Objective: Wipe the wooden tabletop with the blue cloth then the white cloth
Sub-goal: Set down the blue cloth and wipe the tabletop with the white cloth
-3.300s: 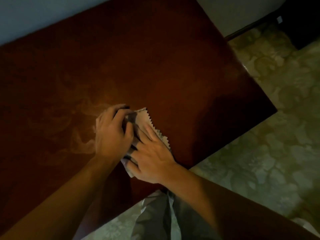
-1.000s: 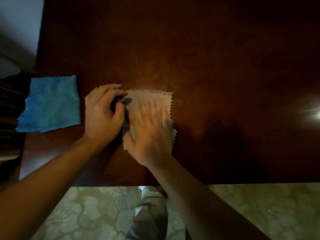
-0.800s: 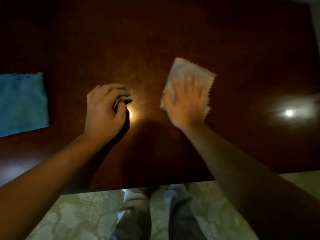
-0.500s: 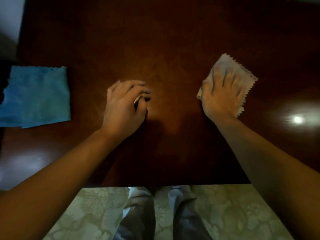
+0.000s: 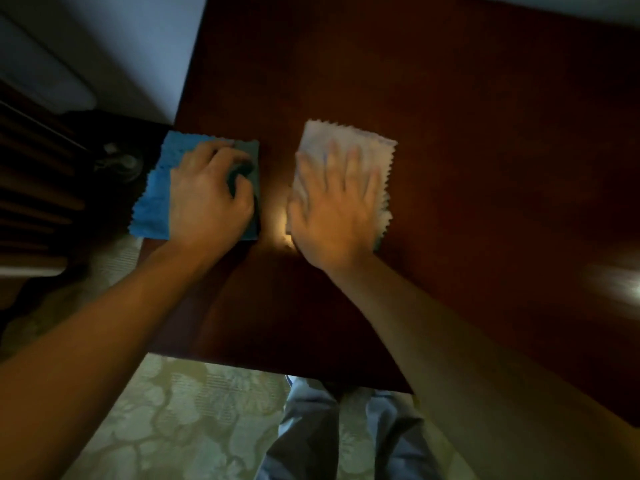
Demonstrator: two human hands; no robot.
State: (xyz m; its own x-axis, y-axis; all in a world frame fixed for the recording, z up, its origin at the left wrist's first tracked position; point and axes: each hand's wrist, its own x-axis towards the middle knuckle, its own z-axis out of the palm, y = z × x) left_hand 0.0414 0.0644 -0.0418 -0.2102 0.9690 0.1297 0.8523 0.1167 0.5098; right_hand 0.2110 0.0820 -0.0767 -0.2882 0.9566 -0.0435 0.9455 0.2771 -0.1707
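While the white cloth [image 5: 346, 157] lies flat on the desk [image 5: 467, 133], the right hand [image 5: 334, 216] presses it with fingers [image 5: 351, 168] straight and spread. Just beside it, at the desk's left edge, the blue cloth [image 5: 156, 199] sits under the left hand [image 5: 207, 199], whose curled fingers [image 5: 221, 157] pinch its fabric.
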